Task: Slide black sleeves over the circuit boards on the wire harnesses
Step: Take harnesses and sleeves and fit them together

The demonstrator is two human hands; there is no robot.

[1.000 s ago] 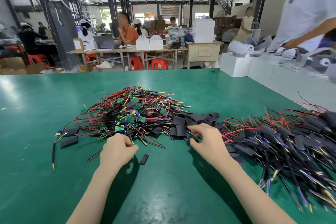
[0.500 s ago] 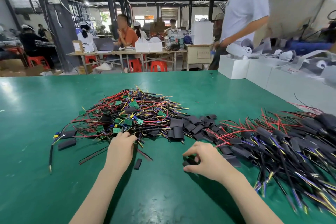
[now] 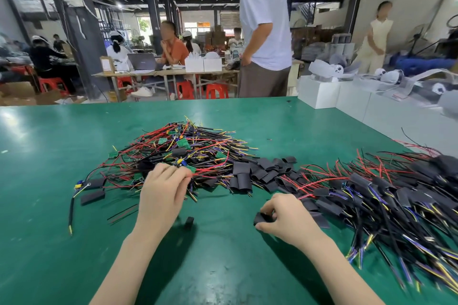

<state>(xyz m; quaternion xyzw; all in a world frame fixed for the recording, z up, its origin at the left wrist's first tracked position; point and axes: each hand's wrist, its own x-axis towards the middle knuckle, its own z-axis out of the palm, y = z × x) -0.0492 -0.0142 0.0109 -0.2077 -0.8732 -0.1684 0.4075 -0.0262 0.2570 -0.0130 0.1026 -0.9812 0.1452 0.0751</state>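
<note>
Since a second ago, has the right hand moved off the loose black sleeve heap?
Yes. The right hand, pinching one black sleeve, has pulled toward the person, away from the loose sleeve heap.

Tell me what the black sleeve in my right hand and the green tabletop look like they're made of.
The black sleeve pinched by the right hand looks like thin matte plastic or rubber tubing, perhaps heat-shrink: it lies flattened like the loose ones in the pile. The tabletop seems a smooth, semi-gloss mat or painted board, judging by its soft light reflections.
</note>
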